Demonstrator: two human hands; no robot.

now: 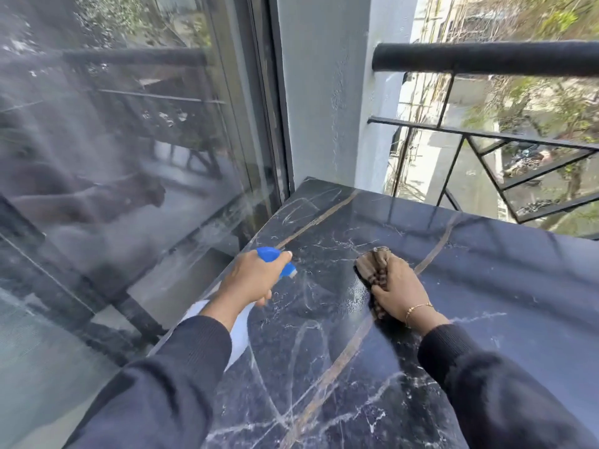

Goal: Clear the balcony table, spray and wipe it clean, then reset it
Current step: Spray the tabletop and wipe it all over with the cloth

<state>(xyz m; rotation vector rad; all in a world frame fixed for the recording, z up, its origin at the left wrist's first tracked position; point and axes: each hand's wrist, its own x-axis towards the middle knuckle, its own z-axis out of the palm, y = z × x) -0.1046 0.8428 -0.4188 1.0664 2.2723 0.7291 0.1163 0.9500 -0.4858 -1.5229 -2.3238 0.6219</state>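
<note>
From the head view, the left hand [249, 280] grips a spray bottle [275, 262] with a blue trigger head, its white body running back under the wrist at about 7 o'clock from the nozzle, which points toward the middle of the bench [486, 286]. The right hand [398, 286] is curled over a bunched brown checked cloth [372, 264], pressing it onto the dark marble-patterned top at about 3 o'clock from the sprayer. The chief risk, as I judge it, is the bottle: it hangs right over the bench's left edge beside the glass door [129, 157], so a loose grip could drop it to the balcony floor, and a badly aimed squirt would streak the glass instead of the stone. On the far side at 1 o'clock the open metal railing [486, 58] stands just beyond the bench, so a cloth swept too far could go over the side. The bench itself is black with white and tan veins, glossy, with a wet sheen between the two hands; nothing stands on the visible part, so clearing looks done and wiping is under way.
</note>
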